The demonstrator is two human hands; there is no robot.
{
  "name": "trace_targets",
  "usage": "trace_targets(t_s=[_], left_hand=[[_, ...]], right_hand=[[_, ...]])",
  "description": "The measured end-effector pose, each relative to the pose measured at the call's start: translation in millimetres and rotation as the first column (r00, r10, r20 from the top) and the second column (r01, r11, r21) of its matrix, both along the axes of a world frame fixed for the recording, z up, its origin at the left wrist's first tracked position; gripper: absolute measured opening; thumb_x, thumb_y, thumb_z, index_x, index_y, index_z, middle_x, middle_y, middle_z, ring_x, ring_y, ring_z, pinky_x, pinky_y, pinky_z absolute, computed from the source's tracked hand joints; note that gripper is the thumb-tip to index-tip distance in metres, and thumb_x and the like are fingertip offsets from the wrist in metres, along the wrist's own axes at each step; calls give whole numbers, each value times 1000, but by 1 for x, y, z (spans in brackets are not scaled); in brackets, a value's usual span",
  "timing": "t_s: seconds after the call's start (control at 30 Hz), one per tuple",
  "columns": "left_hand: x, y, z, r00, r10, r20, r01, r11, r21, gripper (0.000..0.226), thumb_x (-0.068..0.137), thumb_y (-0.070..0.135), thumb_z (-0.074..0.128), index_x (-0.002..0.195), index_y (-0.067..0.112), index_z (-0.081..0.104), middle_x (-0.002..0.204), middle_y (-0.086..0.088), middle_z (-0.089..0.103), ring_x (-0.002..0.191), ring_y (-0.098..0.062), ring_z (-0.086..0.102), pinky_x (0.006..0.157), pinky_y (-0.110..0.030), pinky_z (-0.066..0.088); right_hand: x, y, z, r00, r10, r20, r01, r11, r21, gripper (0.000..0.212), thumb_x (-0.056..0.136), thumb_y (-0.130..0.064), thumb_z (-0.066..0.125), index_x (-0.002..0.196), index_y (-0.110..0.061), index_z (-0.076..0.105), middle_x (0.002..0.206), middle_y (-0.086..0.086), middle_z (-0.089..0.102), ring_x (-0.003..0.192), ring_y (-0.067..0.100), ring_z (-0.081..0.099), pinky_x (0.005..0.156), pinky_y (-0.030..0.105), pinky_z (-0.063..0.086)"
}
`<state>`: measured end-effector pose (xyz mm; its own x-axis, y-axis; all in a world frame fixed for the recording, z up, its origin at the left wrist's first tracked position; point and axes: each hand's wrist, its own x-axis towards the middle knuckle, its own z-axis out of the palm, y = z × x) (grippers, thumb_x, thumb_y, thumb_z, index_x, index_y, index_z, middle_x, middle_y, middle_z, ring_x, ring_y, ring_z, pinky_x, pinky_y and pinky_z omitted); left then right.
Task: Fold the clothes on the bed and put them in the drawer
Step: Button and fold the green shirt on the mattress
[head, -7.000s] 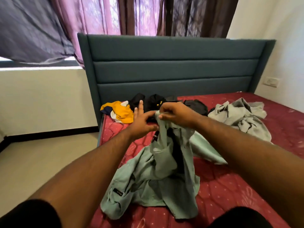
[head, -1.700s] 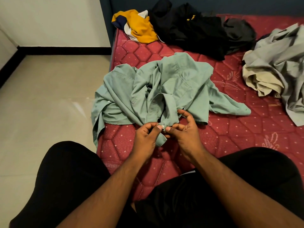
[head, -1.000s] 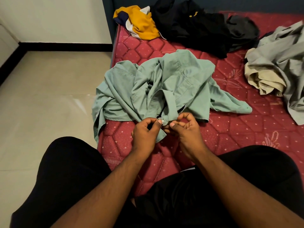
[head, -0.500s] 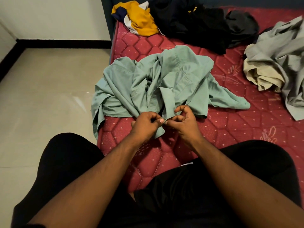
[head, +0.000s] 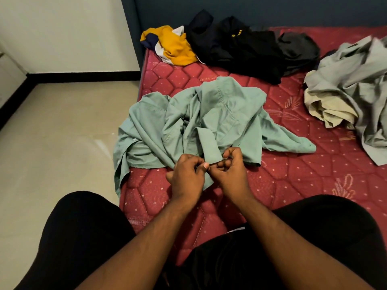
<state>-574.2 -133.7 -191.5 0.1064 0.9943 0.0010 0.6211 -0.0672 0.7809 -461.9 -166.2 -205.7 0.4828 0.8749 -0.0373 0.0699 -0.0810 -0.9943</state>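
Note:
A crumpled pale green shirt (head: pixel 209 120) lies on the red quilted mattress (head: pixel 293 174) in front of me. My left hand (head: pixel 186 178) and my right hand (head: pixel 230 172) meet at its near edge. Both pinch the shirt's front strip between thumb and fingers, the thumbs almost touching. One sleeve stretches out to the right; part of the shirt hangs over the bed's left edge.
Along the dark headboard (head: pixel 251 9) lie a yellow and white garment (head: pixel 173 47), black clothes (head: pixel 240 45) and a dark grey one (head: pixel 299 47). A grey and beige heap (head: pixel 351 91) sits at the right. Tiled floor (head: pixel 58 143) is left of the bed. My legs in black fill the foreground.
Seven seconds ago I held the shirt up in the air; now it lies on the mattress. Over the last second my hands stayed at its front edge with small finger movements.

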Motion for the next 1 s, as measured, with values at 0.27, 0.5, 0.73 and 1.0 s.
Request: trace_targets(t_s=[0.27, 0.5, 0.73, 1.0], left_hand=[[5, -10, -1, 996, 50, -75, -42, 994, 104, 9, 97, 15, 51, 100, 14, 59, 91, -4, 66, 95, -29, 57, 81, -38, 33], [5, -11, -13, 990, 36, 135, -62, 979, 194, 7, 91, 3, 56, 93, 8, 60, 84, -7, 62, 84, -29, 56, 75, -43, 45], [7, -11, 4, 890, 141, 433, -136, 990, -42, 44, 86, 4, 67, 111, 32, 42, 80, -3, 67, 74, -17, 66, 70, -32, 54], [17, -8, 7, 835, 365, 411, -321, 931, -174, 45, 84, 0, 66, 106, 29, 38, 69, 0, 60, 68, -24, 64, 71, -48, 55]], right_hand=[[-8, 2, 4, 920, 37, -390, -59, 997, -45, 49, 77, 15, 67, 93, -20, 35, 67, 12, 59, 54, 17, 50, 52, 29, 40], [-12, 3, 8, 785, 3, -619, -10, 1000, -8, 47, 78, 22, 56, 91, -18, 36, 62, 9, 62, 55, 17, 60, 54, 26, 51], [-11, 2, 7, 991, -15, -131, 26, 996, 82, 43, 79, 11, 64, 79, -20, 35, 61, 0, 49, 54, 10, 45, 51, 24, 40], [-19, -4, 9, 949, -35, 314, -14, 988, 153, 42, 80, -1, 71, 74, -26, 38, 67, -2, 58, 61, 12, 56, 59, 21, 45]])
